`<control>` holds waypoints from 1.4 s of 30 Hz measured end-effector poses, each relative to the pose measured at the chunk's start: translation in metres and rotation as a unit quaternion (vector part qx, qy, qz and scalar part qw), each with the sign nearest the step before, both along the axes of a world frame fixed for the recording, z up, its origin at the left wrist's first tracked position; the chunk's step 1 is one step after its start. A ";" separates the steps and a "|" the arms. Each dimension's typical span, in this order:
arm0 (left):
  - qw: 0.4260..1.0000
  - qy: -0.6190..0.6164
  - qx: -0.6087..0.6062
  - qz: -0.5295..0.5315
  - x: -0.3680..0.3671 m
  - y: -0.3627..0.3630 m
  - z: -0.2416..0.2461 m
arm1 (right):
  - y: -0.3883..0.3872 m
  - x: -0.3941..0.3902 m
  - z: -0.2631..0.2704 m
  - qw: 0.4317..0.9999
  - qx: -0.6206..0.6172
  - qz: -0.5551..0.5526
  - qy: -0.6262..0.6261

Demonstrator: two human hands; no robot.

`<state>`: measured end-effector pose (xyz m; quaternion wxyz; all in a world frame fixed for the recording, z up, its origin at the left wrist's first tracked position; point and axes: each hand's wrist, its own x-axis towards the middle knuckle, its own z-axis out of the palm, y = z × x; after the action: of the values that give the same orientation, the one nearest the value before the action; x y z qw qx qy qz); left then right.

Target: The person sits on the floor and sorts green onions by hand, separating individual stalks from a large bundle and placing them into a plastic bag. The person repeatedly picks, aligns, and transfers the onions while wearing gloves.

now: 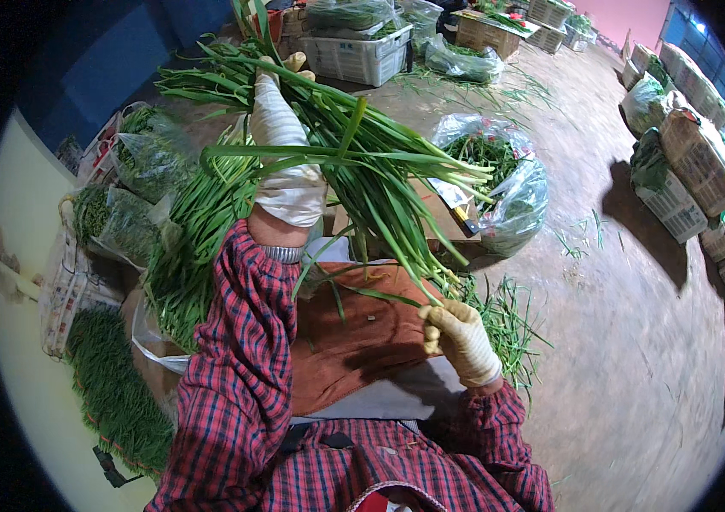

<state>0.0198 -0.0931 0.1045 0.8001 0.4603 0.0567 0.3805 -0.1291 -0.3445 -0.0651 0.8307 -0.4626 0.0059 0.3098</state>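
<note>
My left hand (284,128), in a pale knitted glove, grips a large bunch of long green leafy stalks (362,137) raised at the upper middle. Their pale stem ends point to the right. Lower down, my right hand (461,339), gloved too, pinches the stem ends of a few stalks (423,281) that hang from the bunch. Beneath both hands a brown cloth (356,333) covers my lap. A big heap of similar green stalks (177,269) lies beside my left forearm. Behind the stem ends, a yellow and black tool (465,219) rests on cardboard.
A clear plastic bag of greens (513,211) stands right of the cardboard. Loose trimmings (513,326) litter the floor by my right hand. A white crate (359,61) stands at the back; stacked crates (669,205) line the right side. Bagged greens (119,217) and a dark green bundle (116,384) lie left.
</note>
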 end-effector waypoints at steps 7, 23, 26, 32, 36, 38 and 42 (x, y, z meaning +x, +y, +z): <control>0.992 -0.042 -0.111 -0.038 0.026 0.026 -0.002 | -0.011 0.007 -0.029 0.998 0.035 -0.053 -0.026; 0.667 -0.120 -0.237 -0.695 -0.009 0.073 -0.012 | -0.050 -0.003 -0.036 0.990 0.058 -0.132 0.009; 0.709 -0.125 -0.240 -0.652 -0.009 0.072 -0.019 | -0.034 0.007 -0.030 0.994 0.032 -0.080 -0.063; 0.775 -0.208 -0.173 -0.571 0.002 0.077 -0.040 | 0.030 0.030 -0.005 0.988 0.026 0.061 -0.141; 0.724 -0.302 -0.159 -0.599 0.014 0.081 -0.048 | 0.040 0.023 -0.007 0.984 -0.002 0.114 -0.139; 0.724 -0.304 -0.157 -0.599 0.015 0.078 -0.051 | 0.034 0.019 -0.008 0.987 0.058 0.115 -0.098; 0.747 -0.263 -0.196 -0.578 0.000 0.068 -0.056 | 0.013 0.009 -0.003 0.993 -0.010 0.089 -0.073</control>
<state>0.0196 -0.0248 0.0481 0.9227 0.1200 -0.3598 -0.0684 -0.1196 -0.3312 -0.0678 0.7936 -0.4907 -0.0925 0.3475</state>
